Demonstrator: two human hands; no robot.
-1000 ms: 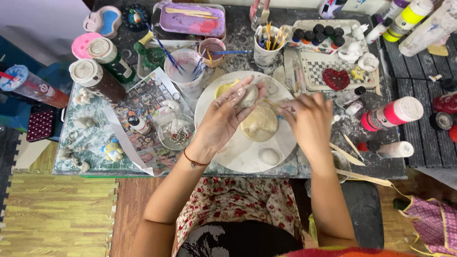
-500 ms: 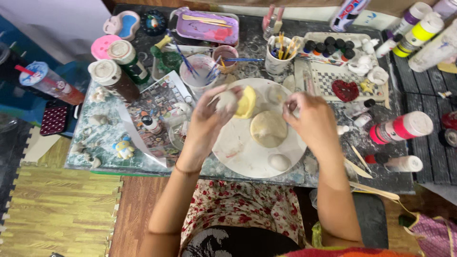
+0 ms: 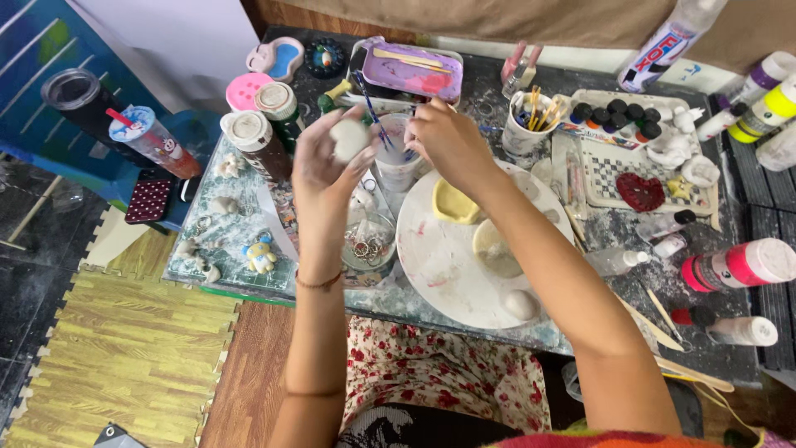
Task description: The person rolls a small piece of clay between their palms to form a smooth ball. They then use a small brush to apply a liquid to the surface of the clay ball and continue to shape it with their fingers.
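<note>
Clay lump lifted in one hand, the other reaching into the water cup

The left hand [image 3: 327, 170] holds a small white clay lump [image 3: 348, 138] up in a fingertip grip, raised above the crowded counter [image 3: 464, 319]. Just right of that grip, the right hand [image 3: 448, 141] closes on what looks like a thin brush handle [image 3: 371, 112] at the clear water cup [image 3: 398, 162], though the fingers hide the contact. A pull on the handle could tip the cup, spilling water onto the white plate [image 3: 452, 265] below the right hand, where the yellow mould [image 3: 454, 203] and other pieces lie. A loosened grip on the lump would drop it among the small glass bowl [image 3: 369, 245] and painted figures beneath the wrist.
</note>
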